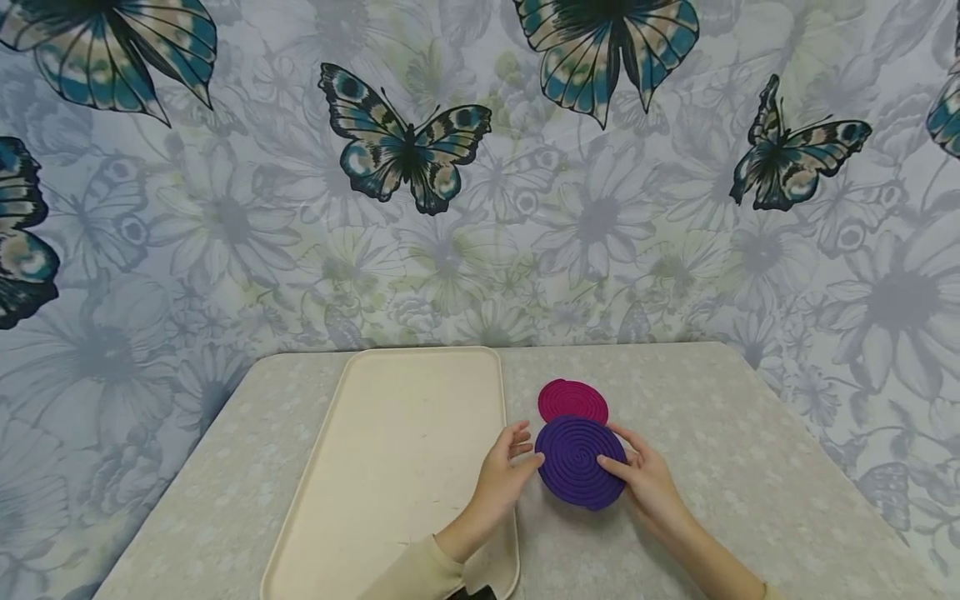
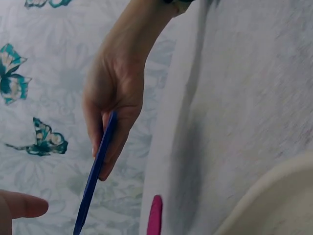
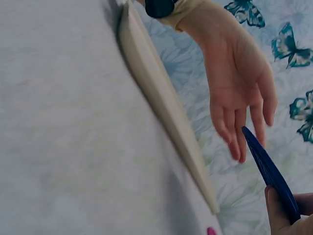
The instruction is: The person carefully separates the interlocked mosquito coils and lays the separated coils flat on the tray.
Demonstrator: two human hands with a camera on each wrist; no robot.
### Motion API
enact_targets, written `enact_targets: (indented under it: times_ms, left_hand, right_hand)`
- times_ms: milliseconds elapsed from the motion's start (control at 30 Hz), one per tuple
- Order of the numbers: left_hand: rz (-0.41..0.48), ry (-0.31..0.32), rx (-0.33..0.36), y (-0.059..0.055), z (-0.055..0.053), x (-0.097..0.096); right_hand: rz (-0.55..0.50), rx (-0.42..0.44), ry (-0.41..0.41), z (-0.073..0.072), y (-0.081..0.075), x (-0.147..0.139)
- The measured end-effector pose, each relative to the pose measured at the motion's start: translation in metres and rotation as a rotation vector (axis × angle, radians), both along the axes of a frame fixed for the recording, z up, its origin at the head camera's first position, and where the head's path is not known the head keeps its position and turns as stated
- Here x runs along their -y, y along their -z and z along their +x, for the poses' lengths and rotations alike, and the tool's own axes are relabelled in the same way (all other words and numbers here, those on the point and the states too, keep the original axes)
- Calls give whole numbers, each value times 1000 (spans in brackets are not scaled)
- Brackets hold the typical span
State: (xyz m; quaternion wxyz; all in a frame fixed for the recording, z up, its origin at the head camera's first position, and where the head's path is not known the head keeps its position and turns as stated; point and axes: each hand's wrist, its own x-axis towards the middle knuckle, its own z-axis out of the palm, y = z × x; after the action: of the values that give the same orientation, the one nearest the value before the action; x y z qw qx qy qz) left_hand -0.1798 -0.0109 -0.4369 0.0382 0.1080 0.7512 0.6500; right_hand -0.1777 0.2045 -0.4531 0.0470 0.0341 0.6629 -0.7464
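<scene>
A round purple coaster (image 1: 581, 462) with spiral ridges is held up above the table, tilted so its ridged face shows in the head view. My right hand (image 1: 651, 487) pinches its right edge, thumb on the face and fingers behind; the left wrist view shows this same hand (image 2: 117, 93) with the thin coaster (image 2: 95, 171) edge-on. At the opposite edge is my left hand (image 1: 501, 471), its fingers loosely extended and the thumb tip at the rim. In the right wrist view, that left hand (image 3: 239, 83) appears unclenched beside the coaster (image 3: 269, 169). Just behind lies a pink spiral coaster (image 1: 573, 400), partly covered from view.
A large cream tray (image 1: 405, 417) with a raised rim lies on the left half of the table, beside my left forearm. The pale patterned table (image 1: 750, 500) extends to the right. A wall with butterfly print (image 1: 465, 275) stands directly behind the table's far edge.
</scene>
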Motion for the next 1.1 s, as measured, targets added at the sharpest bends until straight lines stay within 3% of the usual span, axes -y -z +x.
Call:
enact_targets:
  times_ms: [133,200,367,500,633,767,900,1100]
  left_hand:
    - [-7,53,17,-14,-22,14]
    - [16,47,11,-18,-35,21]
    - [77,-60,-31,-29,-64,37]
    - [114,-144,-19,-36,-80,49]
    - [117,-189,-2,-41,-87,59]
    - [86,-200,-7,-45,-86,65]
    - [38,-181,-37,-48,-82,65]
    - [-3,-98,-58,-47,-81,61]
  right_hand:
    - [-64,-31,-2,-10,-17,19]
    - [-108,-30,-11,-18,-24,30]
    - [-173,-33,-5,-44,-40,54]
    - [-211,-21,-11,-65,-49,70]
    - [-287,-10,-7,-78,-55,84]
    - [-370,-7,-4,-81,-59,93]
    - [-393,1,-20,-79,-62,92]
    - [-389,30,-49,-80,-65,85]
